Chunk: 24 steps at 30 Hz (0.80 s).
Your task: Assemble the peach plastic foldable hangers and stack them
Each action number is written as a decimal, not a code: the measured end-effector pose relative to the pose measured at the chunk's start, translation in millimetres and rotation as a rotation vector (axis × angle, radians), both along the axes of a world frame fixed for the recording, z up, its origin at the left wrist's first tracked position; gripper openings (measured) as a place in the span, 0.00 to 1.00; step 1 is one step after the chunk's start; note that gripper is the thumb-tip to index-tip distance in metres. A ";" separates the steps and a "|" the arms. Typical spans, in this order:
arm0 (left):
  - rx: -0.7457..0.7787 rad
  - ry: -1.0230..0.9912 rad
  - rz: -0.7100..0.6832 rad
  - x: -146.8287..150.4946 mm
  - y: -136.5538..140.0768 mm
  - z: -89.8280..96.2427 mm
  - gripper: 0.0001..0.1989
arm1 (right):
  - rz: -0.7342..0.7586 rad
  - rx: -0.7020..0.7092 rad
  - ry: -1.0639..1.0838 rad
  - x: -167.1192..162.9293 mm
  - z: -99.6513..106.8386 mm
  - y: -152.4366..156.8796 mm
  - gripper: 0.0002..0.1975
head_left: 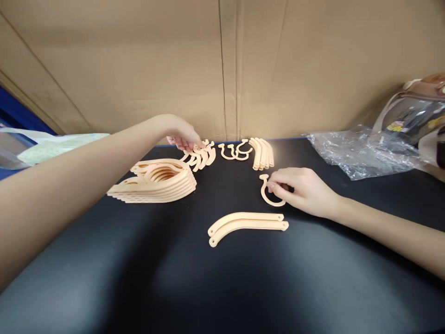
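My right hand (302,190) is closed on a cream plastic hook (267,197) with a small flat head, at the table's right middle. My left hand (184,133) stretches to the back, its fingertips pinched at a short curved plastic piece (199,149) in a row of similar pieces (201,160). Some of its fingers are hidden behind the hand. Two long bent plastic arms (248,222) with holed ends lie side by side at the front. Left of the middle, below my left wrist, is a stack of looped cream plastic pieces (167,190).
At the back lie several loose hooks (236,152) and a bundle of bent arms (262,153) on the black table (222,287). Behind rises a cardboard wall (156,60). Crumpled clear plastic (351,153) and a transparent bag (410,116) are at right, a pale bag (62,146) at left.
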<state>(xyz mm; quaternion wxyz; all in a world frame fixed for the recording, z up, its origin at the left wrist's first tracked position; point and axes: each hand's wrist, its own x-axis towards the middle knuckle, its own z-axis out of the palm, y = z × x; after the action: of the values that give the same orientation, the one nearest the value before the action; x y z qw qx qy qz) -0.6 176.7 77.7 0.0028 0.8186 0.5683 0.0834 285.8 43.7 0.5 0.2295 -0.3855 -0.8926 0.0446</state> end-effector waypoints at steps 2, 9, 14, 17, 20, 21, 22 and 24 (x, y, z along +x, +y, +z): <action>-0.244 0.105 0.079 4.7 6.4 1.3 0.16 | 0.006 -0.007 0.003 -0.5 0.4 -0.1 0.16; -0.565 0.251 0.233 24.6 14.3 6.6 0.25 | 0.019 -0.012 0.003 -0.7 -0.3 0.2 0.16; -0.571 0.262 0.252 32.3 8.3 9.8 0.18 | 0.012 -0.008 -0.003 -0.4 0.3 -0.5 0.16; -0.539 0.276 0.257 34.1 8.0 11.7 0.17 | 0.002 -0.018 -0.008 -0.3 0.7 -0.7 0.16; -0.503 0.294 0.254 34.6 7.9 13.3 0.17 | -0.002 -0.021 0.003 -0.1 -0.2 -0.2 0.16; -0.493 0.300 0.255 34.8 7.7 13.6 0.16 | 0.002 -0.017 0.010 0.0 -0.7 0.1 0.17; -0.481 0.305 0.256 35.0 7.3 13.8 0.15 | 0.008 -0.014 0.016 0.1 -1.2 0.4 0.17; -0.454 0.307 0.256 35.6 6.6 13.7 0.12 | 0.020 -0.013 0.020 0.3 -1.9 0.8 0.17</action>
<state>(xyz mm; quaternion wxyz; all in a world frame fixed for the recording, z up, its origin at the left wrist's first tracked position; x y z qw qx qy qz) 35.0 183.3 91.4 0.0894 0.7216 0.6649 -0.1710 286.1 44.5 -1.4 0.2353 -0.3775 -0.8938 0.0565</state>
